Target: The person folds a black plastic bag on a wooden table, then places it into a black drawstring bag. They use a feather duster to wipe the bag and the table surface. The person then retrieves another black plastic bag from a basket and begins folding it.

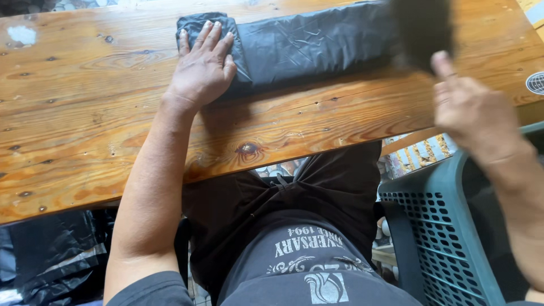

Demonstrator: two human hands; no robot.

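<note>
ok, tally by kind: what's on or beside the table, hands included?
Hands: 2, left hand flat on the bag, right hand raised
Folded black plastic bag: 1
Wooden table: 1
Teal perforated basket: 1
Total: 5

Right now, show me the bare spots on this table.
Bare wood lies left of the left hand and along the near edge of the wooden table. The far strip is crowded by the folded black plastic bag and the right hand.

We count one folded black plastic sheet [306, 45], one wooden tabletop [85, 130], two hands, one perforated green crate [436, 238] near right, one black bag heap [51, 255] near left.
</note>
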